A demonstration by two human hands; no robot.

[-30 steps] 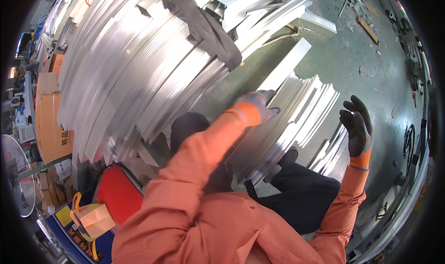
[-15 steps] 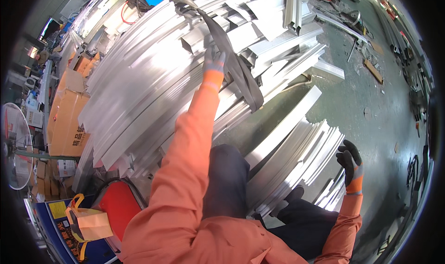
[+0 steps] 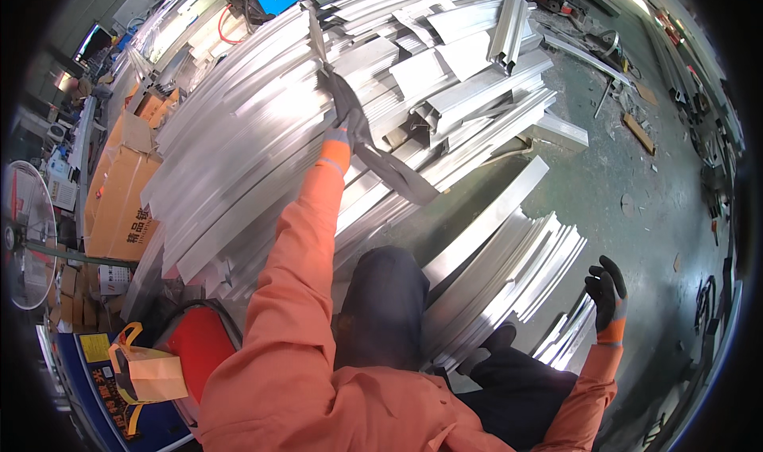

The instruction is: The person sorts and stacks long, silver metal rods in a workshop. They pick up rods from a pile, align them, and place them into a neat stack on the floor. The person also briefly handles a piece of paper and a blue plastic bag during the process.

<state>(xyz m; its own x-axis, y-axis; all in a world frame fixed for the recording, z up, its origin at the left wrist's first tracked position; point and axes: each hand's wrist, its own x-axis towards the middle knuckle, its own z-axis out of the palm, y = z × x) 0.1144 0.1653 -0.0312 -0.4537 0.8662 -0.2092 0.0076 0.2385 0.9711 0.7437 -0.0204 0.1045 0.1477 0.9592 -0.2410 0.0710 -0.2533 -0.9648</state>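
Observation:
A wide dark-grey webbing strap (image 3: 393, 175) lies slantwise across a big pile of silvery metal profiles (image 3: 246, 150). My left hand (image 3: 340, 128), in a grey glove with an orange cuff, is closed on the strap around its middle, where it bunches and bends. The strap's far part runs up toward the back of the pile. Its near end lies at the pile's right edge. Off to the right, my right hand (image 3: 609, 291), in a dark glove, hangs over the floor with its fingers apart and holds nothing.
A smaller stack of profiles (image 3: 509, 269) lies right of my knee. Loose offcuts (image 3: 465, 55) rest on the big pile. At left stand a cardboard box (image 3: 119, 198), a fan (image 3: 30, 237) and a red seat (image 3: 203, 353) beside a paper bag (image 3: 155, 374). A wooden piece (image 3: 638, 134) lies on the floor.
My left hand has moved left and slightly nearer, taking hold of the strap and pulling its middle along. The strap now bends at the hand. My right hand has lowered slightly.

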